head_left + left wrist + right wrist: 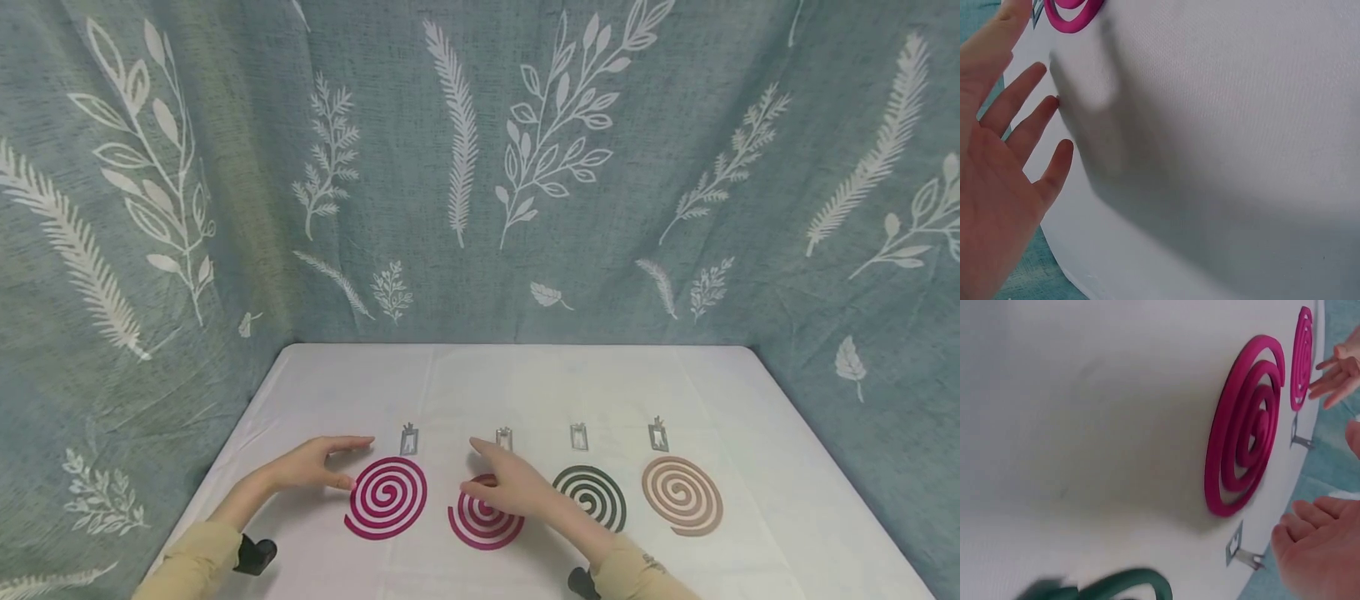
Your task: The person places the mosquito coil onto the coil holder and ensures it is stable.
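Observation:
My left hand hovers at the left side of a pink mosquito coil, fingers extended, thumb near its edge; whether they touch cannot be told. Over a second pink coil is my right hand, hiding its upper right part. That hand's fingers are extended and grip nothing. To the right lie a dark green coil and a tan coil. In the left wrist view the left palm is empty. The right wrist view has the right hand beside the second pink coil.
Behind the coils, small metal coil stands stand in a row, one partly behind the right hand. A white cloth covers the table. Blue-green leaf-patterned curtains enclose its back and sides.

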Demonstrator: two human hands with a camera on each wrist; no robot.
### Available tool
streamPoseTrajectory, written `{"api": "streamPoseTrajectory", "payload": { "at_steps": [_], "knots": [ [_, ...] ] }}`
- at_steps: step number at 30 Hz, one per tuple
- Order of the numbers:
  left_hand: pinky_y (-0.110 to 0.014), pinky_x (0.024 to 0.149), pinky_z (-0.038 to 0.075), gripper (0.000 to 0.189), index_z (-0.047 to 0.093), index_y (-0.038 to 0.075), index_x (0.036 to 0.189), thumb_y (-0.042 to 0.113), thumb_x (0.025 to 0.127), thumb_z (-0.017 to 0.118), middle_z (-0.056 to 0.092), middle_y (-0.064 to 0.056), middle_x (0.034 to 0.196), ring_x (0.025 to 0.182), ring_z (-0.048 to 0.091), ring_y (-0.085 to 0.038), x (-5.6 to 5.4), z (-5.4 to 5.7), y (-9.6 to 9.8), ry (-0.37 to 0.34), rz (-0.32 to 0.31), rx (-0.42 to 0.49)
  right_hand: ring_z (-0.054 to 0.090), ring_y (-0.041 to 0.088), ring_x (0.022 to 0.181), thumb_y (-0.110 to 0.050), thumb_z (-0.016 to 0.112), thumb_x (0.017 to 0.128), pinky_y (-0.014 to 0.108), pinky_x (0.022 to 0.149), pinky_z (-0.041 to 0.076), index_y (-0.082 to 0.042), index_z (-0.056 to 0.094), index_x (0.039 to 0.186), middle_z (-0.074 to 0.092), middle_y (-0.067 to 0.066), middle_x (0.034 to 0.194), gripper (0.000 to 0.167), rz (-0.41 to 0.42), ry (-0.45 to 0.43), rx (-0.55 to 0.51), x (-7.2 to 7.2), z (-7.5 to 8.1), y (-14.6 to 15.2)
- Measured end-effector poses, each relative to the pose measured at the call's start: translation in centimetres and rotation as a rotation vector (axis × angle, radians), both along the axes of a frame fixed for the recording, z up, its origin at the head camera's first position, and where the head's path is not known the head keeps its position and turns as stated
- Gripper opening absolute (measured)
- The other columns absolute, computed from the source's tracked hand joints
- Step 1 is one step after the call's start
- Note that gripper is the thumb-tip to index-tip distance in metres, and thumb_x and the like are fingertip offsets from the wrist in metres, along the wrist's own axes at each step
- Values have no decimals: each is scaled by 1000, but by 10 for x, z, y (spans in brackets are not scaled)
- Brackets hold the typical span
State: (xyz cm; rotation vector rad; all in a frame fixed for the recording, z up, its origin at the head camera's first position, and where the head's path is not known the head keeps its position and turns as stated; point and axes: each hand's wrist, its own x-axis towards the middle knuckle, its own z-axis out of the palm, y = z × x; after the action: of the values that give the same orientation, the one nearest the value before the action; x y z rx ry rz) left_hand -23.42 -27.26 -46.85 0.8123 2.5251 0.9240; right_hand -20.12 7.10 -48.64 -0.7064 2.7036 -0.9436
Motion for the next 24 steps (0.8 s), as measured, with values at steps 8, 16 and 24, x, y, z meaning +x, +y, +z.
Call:
{"api": "streamPoseTrajectory", "payload": {
  "at_steps": [8,16,24],
  "knots": [
    [-53,95,46,61,53,-4,130,24,80,75,58,-22,128,113,55,-37,-3,-5,-1,-13,-15,21,46,23,132,-43,63,88,39,109,39,-9,43,141,49,7,142,66,24,-12,-2,0,-6,-17],
    [-25,80,49,57,57,-5,125,20,78,77,66,-11,107,93,56,-13,-5,-13,-4,-56,-9,42,63,9,100,-36,70,84,22,92,50,-8,53,133,59,5,132,59,67,61,8,-1,-10,-33],
    [-23,73,46,55,57,-8,123,16,77,77,64,-10,101,88,53,-8,-2,-15,-5,-89,-14,79,59,15,117,-30,73,82,27,99,48,-10,57,130,62,1,129,54,68,101,48,0,-13,-48]
  ]
}}
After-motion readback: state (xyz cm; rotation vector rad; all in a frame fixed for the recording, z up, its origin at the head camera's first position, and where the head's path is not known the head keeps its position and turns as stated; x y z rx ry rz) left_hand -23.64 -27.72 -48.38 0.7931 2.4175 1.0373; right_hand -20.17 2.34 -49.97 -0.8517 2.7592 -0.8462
